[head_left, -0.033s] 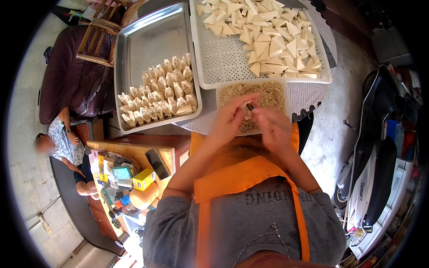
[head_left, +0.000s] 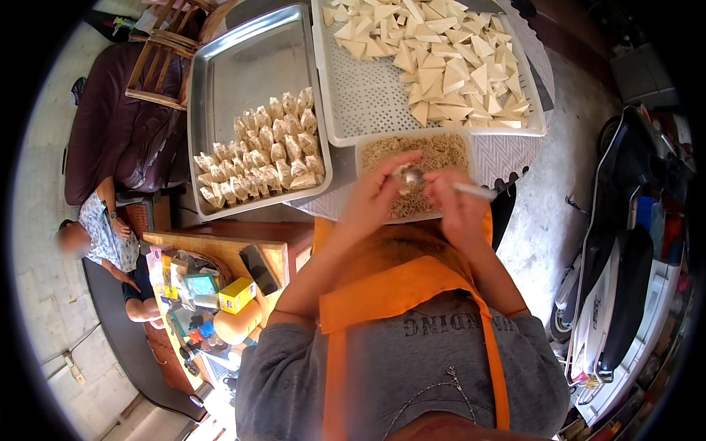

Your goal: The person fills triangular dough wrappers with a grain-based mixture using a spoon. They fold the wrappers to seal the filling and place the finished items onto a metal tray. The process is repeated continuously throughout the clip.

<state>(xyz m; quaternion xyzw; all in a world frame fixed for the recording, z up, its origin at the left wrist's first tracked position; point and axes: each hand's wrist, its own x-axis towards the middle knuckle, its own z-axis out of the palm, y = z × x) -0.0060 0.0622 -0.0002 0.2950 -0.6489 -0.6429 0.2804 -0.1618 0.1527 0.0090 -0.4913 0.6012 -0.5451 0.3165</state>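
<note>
Over a plastic tub of crumbly brown filling (head_left: 448, 151), my two hands meet. My right hand (head_left: 454, 198) grips a spoon (head_left: 474, 191), its pale handle sticking out to the right and its shiny bowl against the fingers of my left hand (head_left: 379, 189). Those fingers close round a small pale piece, mostly hidden by the spoon and blurred. Beyond the tub, a white perforated tray (head_left: 368, 92) bears many cream-coloured triangular pieces (head_left: 448, 66). On the left, a metal tray (head_left: 250, 62) holds rows of upright filled pieces (head_left: 265, 140).
A patterned cloth (head_left: 507, 158) covers the table. At left, a wooden side table (head_left: 220, 246) carries a phone (head_left: 257, 268), a yellow box (head_left: 237, 295) and clutter. A seated person (head_left: 118, 242) is beyond it. A motor scooter (head_left: 603, 294) stands at right.
The spoon's bowl has come up between my hands, and its handle now shows on the right. Before, a small opening with something dark showed there. My left hand has barely moved.
</note>
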